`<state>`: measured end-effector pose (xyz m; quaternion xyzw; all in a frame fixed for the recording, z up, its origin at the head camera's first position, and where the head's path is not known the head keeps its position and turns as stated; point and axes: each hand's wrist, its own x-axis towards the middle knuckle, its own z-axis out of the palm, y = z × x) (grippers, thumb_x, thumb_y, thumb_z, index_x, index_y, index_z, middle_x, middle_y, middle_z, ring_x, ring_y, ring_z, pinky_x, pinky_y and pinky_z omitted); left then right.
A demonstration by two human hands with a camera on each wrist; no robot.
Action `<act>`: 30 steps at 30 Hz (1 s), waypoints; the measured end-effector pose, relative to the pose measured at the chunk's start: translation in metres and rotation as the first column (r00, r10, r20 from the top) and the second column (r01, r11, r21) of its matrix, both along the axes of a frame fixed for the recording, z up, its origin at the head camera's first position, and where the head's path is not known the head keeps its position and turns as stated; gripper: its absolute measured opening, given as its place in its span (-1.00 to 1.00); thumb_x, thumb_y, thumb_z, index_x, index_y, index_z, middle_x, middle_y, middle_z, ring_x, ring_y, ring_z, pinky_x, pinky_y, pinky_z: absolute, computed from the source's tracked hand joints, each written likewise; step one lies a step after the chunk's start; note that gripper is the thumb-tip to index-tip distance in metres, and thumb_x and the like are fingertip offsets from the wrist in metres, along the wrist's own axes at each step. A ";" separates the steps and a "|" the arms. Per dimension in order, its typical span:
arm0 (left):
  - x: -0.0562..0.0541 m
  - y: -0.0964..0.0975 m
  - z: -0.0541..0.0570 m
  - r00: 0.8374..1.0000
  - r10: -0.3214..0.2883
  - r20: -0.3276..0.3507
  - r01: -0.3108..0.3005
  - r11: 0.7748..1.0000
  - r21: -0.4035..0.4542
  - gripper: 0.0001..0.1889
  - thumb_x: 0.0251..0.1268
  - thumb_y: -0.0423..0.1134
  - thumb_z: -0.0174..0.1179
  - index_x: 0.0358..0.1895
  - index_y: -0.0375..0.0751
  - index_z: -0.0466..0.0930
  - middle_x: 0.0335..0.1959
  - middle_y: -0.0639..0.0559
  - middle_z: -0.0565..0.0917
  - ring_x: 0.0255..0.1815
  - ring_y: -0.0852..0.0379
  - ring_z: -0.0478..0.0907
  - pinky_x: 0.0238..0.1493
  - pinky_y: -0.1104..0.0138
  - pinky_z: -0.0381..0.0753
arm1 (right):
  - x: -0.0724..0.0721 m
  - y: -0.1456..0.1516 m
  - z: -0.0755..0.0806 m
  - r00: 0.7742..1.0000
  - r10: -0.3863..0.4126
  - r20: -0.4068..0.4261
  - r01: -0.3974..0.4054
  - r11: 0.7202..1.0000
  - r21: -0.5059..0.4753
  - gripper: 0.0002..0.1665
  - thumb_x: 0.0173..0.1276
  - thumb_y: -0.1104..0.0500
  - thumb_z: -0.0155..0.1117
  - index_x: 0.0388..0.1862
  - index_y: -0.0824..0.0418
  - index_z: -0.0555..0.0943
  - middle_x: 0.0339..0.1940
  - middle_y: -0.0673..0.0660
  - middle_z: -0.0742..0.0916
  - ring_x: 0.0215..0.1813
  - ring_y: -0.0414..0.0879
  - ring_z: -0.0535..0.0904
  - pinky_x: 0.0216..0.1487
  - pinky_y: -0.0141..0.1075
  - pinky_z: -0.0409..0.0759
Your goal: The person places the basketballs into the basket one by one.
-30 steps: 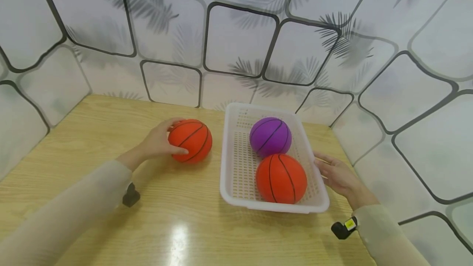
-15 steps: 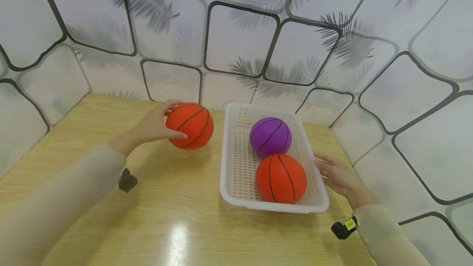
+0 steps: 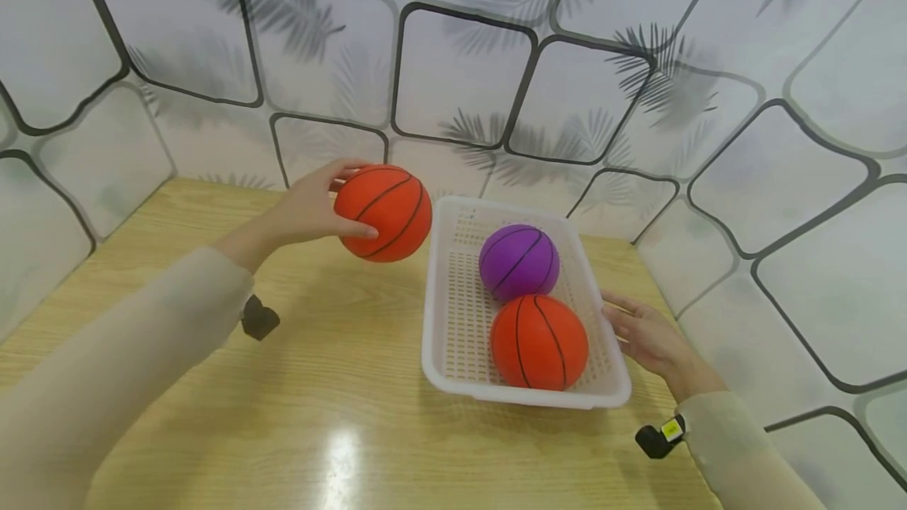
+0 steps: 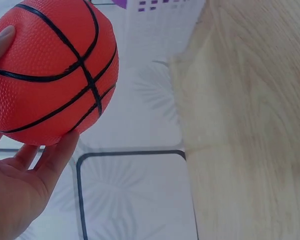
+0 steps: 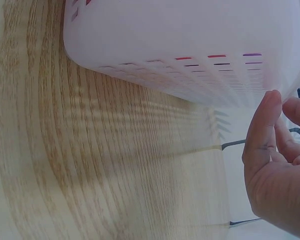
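Observation:
A red toy basketball [image 3: 383, 213] with black lines is in my left hand [image 3: 309, 207], held up off the table to the left of the basket. My thumb presses its near side and the fingers curve round its far side and underneath, as the left wrist view shows. The white plastic basket [image 3: 462, 375] holds a purple ball [image 3: 519, 261] towards the back and another red ball [image 3: 539, 343] in front of it. At the basket's right side, my right hand [image 3: 647, 337] touches the outer wall near the rim with fairly straight fingers [image 5: 263, 120].
The wood-grain table [image 3: 340, 408] carries the basket. A pale patterned wall [image 3: 460, 77] rises close behind, and similar panels stand at the left and right. The right hand lies between the basket and the right panel.
My left hand has lifted the red ball from the table and brought it up and slightly right, closer to the basket. The right hand and basket have stayed still.

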<state>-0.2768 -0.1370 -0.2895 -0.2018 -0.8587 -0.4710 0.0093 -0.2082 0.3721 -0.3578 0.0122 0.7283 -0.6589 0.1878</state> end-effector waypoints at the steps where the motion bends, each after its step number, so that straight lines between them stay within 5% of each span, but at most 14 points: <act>1: 0.000 0.003 0.002 1.000 -0.008 0.000 0.008 1.000 0.000 -0.09 -0.18 -0.15 0.55 0.35 0.01 0.27 0.27 -0.13 0.38 0.22 -0.12 0.31 -0.01 -0.08 0.54 | 0.000 0.000 0.000 1.000 0.000 -0.001 0.000 1.000 0.002 -0.29 0.51 0.17 0.01 0.50 0.36 0.00 0.04 -0.04 0.64 0.03 -0.21 0.54 0.03 -0.29 0.55; 14: -0.001 0.057 0.010 0.991 -0.133 -0.002 0.133 0.991 -0.017 -0.11 -0.24 -0.09 0.57 0.30 0.08 0.32 0.19 -0.05 0.45 0.13 -0.03 0.40 -0.08 0.06 0.60 | -0.001 0.000 -0.002 1.000 -0.010 0.001 0.010 1.000 0.010 -0.36 0.51 0.15 0.03 0.48 0.27 0.13 0.03 -0.07 0.65 0.07 -0.18 0.53 0.04 -0.28 0.54; 30: -0.008 0.112 -0.003 0.970 -0.245 -0.011 0.241 0.960 -0.144 -0.08 -0.28 0.00 0.57 0.29 0.03 0.31 0.14 -0.07 0.48 0.05 0.00 0.48 -0.06 0.19 0.59 | 0.000 0.001 -0.002 1.000 0.009 -0.006 -0.009 1.000 -0.024 -0.41 0.53 0.18 -0.02 0.46 0.27 0.15 -0.03 -0.12 0.67 0.10 -0.15 0.53 0.03 -0.29 0.55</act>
